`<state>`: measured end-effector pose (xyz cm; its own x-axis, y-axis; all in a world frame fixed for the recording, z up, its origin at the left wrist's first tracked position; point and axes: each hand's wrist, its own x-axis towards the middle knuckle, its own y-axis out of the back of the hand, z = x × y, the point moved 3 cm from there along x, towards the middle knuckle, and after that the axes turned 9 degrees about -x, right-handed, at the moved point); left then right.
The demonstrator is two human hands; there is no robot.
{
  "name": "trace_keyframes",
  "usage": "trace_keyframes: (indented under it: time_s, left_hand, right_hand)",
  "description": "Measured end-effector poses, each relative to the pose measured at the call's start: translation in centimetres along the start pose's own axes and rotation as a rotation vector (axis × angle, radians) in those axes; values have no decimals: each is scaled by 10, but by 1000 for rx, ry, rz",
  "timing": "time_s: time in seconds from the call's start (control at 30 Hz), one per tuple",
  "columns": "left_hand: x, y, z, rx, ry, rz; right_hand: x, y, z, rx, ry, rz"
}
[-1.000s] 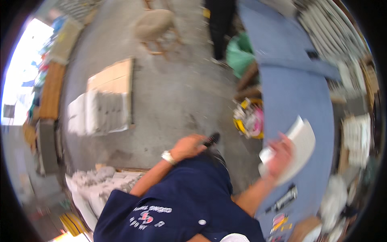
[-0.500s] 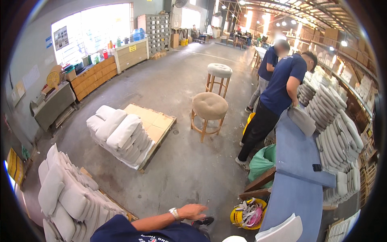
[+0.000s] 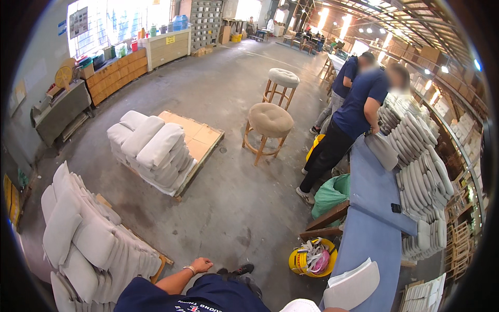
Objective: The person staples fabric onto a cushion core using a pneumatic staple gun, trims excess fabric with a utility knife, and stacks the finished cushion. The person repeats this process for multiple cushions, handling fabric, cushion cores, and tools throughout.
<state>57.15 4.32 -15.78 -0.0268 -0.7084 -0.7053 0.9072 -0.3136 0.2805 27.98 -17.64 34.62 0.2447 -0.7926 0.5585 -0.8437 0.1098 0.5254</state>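
My left hand (image 3: 202, 264), with a metal watch at the wrist, hangs low in front of my body over the concrete floor. Its fingers are curled in, and nothing shows in them. Only a sliver of skin at the lower edge, probably my right hand (image 3: 335, 310), is visible beside a small stack of pads; its fingers are hidden. On top of that stack is a light grey, rounded seat pad (image 3: 355, 287), with whiter pads under it, on the blue-topped table (image 3: 371, 236). A white rounded thing (image 3: 300, 306) at the lower edge is cut off.
Grey cushions (image 3: 96, 236) are piled at my left, with another pile (image 3: 150, 145) on a pallet ahead. A yellow bucket of scraps (image 3: 299, 261) and a green sack (image 3: 330, 197) flank the table. Two stools (image 3: 267, 125) stand ahead. Two co-workers (image 3: 361, 104) bend over the worktables.
My left hand has moved left and in toward my body, its fingers going from stretched out to curled. The view has shifted slightly. The nearer co-worker still handles a grey pad.
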Motion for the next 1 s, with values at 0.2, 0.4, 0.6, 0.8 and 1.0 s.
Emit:
trace_keyframes:
  time_s: [0.2,0.4,0.6,0.8,1.0]
  left_hand:
    - [23,-43,-28,276,87,7]
    - [10,-60,-14,265,63,-40]
    - [29,-71,12,419,37,-42]
    - [69,-89,37,475,56,-50]
    - [86,-166,127,562,-111,-230]
  right_hand:
    - [-19,26,-6,-23,18,53]
    - [-66,90,-6,-44,31,215]
    - [-152,195,-39,-152,264,524]
    - [-284,296,-127,-455,730,723]
    - [-366,328,-231,-914,977,728]
